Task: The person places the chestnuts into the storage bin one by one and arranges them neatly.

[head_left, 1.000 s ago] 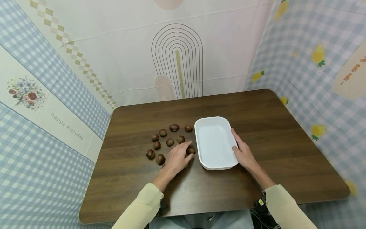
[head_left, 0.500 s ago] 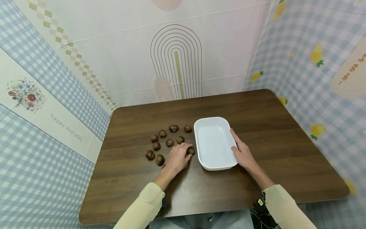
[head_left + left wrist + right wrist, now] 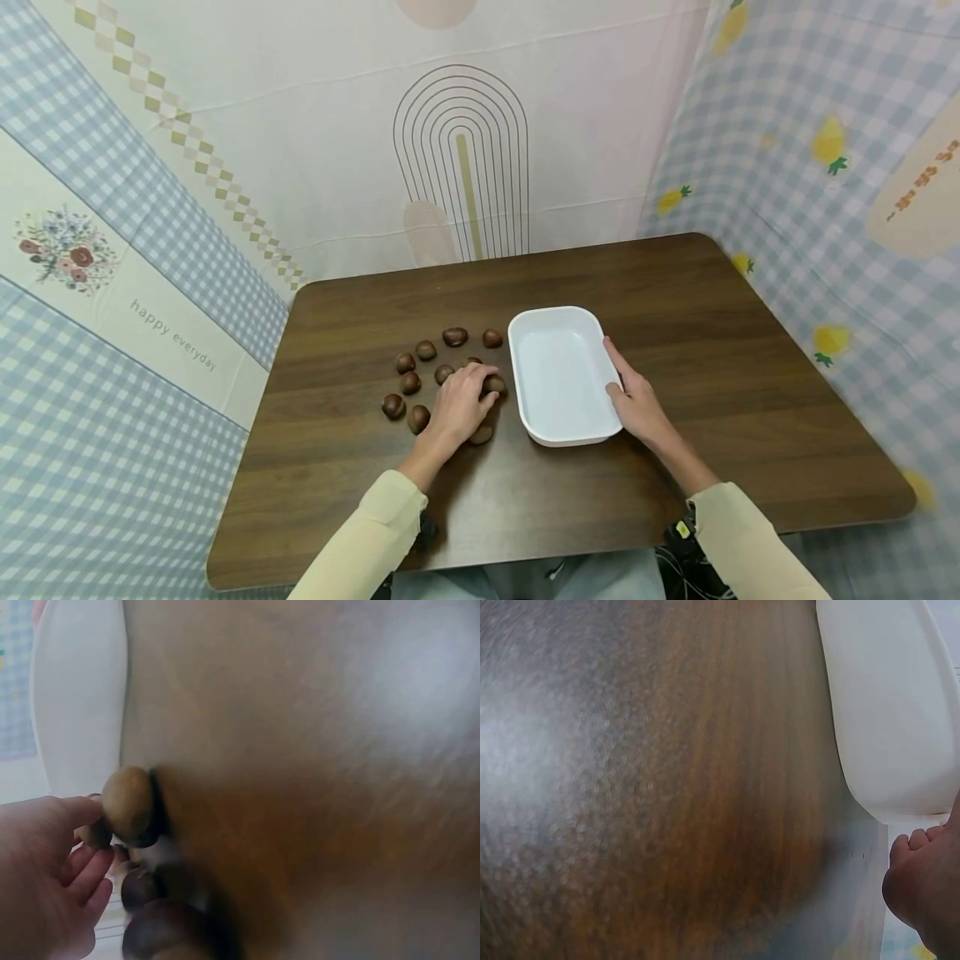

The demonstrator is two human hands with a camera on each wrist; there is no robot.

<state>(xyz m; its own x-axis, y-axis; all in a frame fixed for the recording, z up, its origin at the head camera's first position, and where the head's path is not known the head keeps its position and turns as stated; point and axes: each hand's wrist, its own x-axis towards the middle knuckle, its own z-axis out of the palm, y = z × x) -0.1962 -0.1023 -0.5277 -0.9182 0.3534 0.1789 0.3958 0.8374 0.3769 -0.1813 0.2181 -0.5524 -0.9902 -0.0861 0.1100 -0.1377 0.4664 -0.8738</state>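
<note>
Tray [image 3: 566, 375], white, on brown table [image 3: 712, 333]; right hand [image 3: 637, 406] grips its right side, thumb over rim. Left hand [image 3: 460, 406], fingers part-curled, pinches 1 chestnut [image 3: 494, 385] left of tray; loose chestnuts [image 3: 393, 406] lie around hand.

The person is wearing pale yellow: the long left sleeve [image 3: 366, 533] and right sleeve [image 3: 750, 542] are creasing softly toward the wrists. The left hand [image 3: 459, 406] and right hand [image 3: 636, 402] are going bare. A black device [image 3: 678, 540] bearing a bright yellow-green patch [image 3: 683, 529] is showing at the right wrist, something dark [image 3: 427, 532] at the left. Pale greyish-blue trousers [image 3: 615, 577] are covering the legs; thin light cables [image 3: 684, 577] are curving alongside.
</note>
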